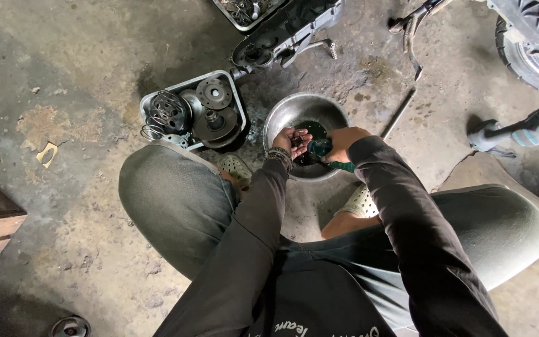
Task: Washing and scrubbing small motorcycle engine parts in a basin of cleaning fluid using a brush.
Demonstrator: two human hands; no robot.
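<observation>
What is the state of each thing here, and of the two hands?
Left hand: cupped palm up over the bowl, small dark parts in it.
Right hand: closed on a green bottle, tilted toward the left hand.
Metal bowl: upright, dark liquid inside.
Grey tray: full of round metal parts.

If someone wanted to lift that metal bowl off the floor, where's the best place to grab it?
Probably the metal bowl by its bare left rim, reaching from the left: the rim there is thin and exposed, while the left hand and right hand crowd the near side above the dark liquid.
</observation>
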